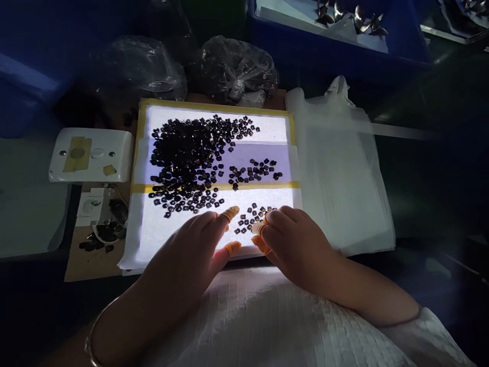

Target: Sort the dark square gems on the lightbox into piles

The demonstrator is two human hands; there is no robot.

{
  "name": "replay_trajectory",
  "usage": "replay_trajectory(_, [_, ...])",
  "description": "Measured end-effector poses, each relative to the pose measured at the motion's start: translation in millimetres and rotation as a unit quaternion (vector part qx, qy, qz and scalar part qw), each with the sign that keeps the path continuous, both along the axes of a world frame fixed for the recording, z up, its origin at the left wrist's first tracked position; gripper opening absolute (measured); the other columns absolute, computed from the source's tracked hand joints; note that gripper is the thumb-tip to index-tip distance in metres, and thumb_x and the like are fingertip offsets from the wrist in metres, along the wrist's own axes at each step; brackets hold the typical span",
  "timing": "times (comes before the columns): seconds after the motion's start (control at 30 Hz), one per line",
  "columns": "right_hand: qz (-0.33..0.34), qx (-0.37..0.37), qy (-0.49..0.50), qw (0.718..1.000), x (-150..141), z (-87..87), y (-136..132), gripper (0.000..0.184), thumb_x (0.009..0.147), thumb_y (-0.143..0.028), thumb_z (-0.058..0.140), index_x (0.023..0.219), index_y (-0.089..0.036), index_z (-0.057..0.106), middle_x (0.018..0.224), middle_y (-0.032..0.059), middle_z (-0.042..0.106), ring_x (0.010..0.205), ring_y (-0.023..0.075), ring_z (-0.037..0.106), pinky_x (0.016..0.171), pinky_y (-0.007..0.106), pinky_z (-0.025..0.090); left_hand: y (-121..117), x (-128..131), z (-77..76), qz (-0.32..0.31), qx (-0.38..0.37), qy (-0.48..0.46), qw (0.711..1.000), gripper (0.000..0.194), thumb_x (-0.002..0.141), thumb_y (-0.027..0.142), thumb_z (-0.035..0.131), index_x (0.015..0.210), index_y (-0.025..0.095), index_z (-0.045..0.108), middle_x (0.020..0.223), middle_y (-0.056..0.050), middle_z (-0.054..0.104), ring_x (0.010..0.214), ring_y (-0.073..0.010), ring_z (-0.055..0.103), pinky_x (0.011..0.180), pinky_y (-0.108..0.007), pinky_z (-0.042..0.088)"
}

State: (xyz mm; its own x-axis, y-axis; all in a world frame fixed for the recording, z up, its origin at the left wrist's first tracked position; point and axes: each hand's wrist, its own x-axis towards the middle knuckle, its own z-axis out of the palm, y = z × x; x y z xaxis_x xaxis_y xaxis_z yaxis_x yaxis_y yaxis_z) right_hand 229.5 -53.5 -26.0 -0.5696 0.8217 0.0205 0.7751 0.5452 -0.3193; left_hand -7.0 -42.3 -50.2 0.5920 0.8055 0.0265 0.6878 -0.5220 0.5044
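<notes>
A lit white light panel (160, 232) with yellow tape borders carries a big heap of small dark square parts (187, 158), a smaller cluster (254, 171) to its right, and a little group (250, 216) near the front edge. My left hand (191, 250) rests on the panel's front, forefinger stretched toward the little group, orange finger cots on fingertip and thumb. My right hand (294, 244) sits just right of that group, fingers curled with cotted tips pinched together at the panel; what they hold is too small to make out.
A stack of white translucent sheets (340, 168) lies right of the panel. A white switch box (91, 155) sits to the left. Two plastic bags of parts (237, 69) stand behind. Blue bins (344, 35) are at the back. White woven cloth (267, 316) covers my lap.
</notes>
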Motion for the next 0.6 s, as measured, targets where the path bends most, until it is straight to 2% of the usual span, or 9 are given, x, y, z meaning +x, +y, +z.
replay_trajectory(0.1, [0.002,0.021,-0.038,0.999,-6.8,0.0,0.1,0.013,0.088,-0.007,0.066,0.083,-0.018,0.067,0.084,0.0040,0.066,0.079,0.0206,0.057,0.067,0.034,0.039,-1.5,-4.3,-1.5,0.007,-0.016,-0.008,1.000,0.045,0.106,0.041,0.049,0.144,0.017,0.046,0.100,-0.007,0.063,0.090,-0.0256,0.064,0.078,-0.042,0.055])
replay_trajectory(0.23, [0.006,0.030,-0.041,0.999,-6.3,-2.7,1.9,0.016,0.084,-0.003,0.063,0.081,-0.018,0.067,0.084,0.0044,0.066,0.079,0.0208,0.057,0.066,0.034,0.039,-3.9,-10.1,0.1,0.037,-0.056,-0.029,0.997,0.035,0.103,0.041,0.055,0.131,0.020,0.056,0.103,-0.008,0.065,0.093,-0.0261,0.064,0.082,-0.043,0.055])
replay_trajectory(0.3, [0.008,0.020,-0.013,1.000,-2.5,-3.7,2.8,0.013,0.087,-0.005,0.063,0.084,-0.017,0.067,0.086,0.0052,0.067,0.079,0.0206,0.057,0.067,0.034,0.041,-5.8,-11.6,4.3,0.068,-0.115,-0.064,0.989,0.034,0.101,0.045,0.058,0.126,0.022,0.060,0.104,-0.007,0.067,0.092,-0.0252,0.065,0.082,-0.043,0.055])
replay_trajectory(0.37, [-0.001,0.005,0.055,0.998,1.7,-1.5,2.7,0.012,0.092,-0.009,0.062,0.086,-0.017,0.067,0.086,0.0048,0.066,0.078,0.0190,0.056,0.068,0.033,0.044,-8.2,-10.9,10.2,0.104,-0.225,-0.117,0.962,0.030,0.099,0.048,0.061,0.119,0.026,0.065,0.105,-0.006,0.069,0.091,-0.0237,0.065,0.078,-0.039,0.056])
replay_trajectory(0.4, [-0.009,-0.001,0.100,0.995,3.4,1.4,2.3,0.012,0.094,-0.011,0.060,0.086,-0.017,0.067,0.085,0.0041,0.065,0.077,0.0178,0.056,0.069,0.032,0.045,-9.4,-9.5,13.3,0.117,-0.296,-0.157,0.935,0.029,0.099,0.049,0.061,0.117,0.027,0.067,0.105,-0.006,0.070,0.090,-0.0231,0.065,0.077,-0.038,0.056])
replay_trajectory(0.43, [-0.015,-0.005,0.145,0.989,4.5,5.3,1.7,0.013,0.096,-0.012,0.060,0.088,-0.017,0.067,0.084,0.0034,0.064,0.077,0.0166,0.055,0.070,0.031,0.046,-10.5,-7.3,16.0,0.118,-0.374,-0.207,0.896,0.030,0.099,0.050,0.061,0.116,0.027,0.068,0.107,-0.007,0.071,0.092,-0.0230,0.066,0.077,-0.037,0.056])
replay_trajectory(0.47, [-0.014,-0.012,0.182,0.983,5.2,10.0,1.1,0.012,0.098,-0.013,0.059,0.090,-0.017,0.067,0.083,0.0027,0.063,0.076,0.0156,0.055,0.070,0.030,0.047,-11.4,-4.5,18.2,0.109,-0.453,-0.263,0.845,0.032,0.099,0.051,0.060,0.118,0.027,0.069,0.109,-0.008,0.072,0.094,-0.0235,0.067,0.080,-0.038,0.056])
replay_trajectory(0.53, [0.023,-0.046,0.226,0.973,5.5,19.8,1.4,0.008,0.100,-0.017,0.061,0.097,-0.018,0.068,0.084,0.0016,0.062,0.076,0.0144,0.054,0.071,0.028,0.048,-12.7,2.6,19.9,0.084,-0.596,-0.365,0.710,0.041,0.100,0.057,0.055,0.122,0.025,0.069,0.115,-0.012,0.072,0.101,-0.0258,0.067,0.089,-0.042,0.056])
replay_trajectory(0.6, [0.079,-0.095,0.238,0.963,5.8,26.2,5.7,0.007,0.102,-0.022,0.062,0.102,-0.019,0.069,0.086,0.0009,0.062,0.077,0.0136,0.055,0.072,0.027,0.048,-14.1,9.7,18.4,0.082,-0.694,-0.420,0.579,0.048,0.099,0.061,0.053,0.120,0.021,0.072,0.115,-0.014,0.073,0.105,-0.0271,0.067,0.096,-0.044,0.054])
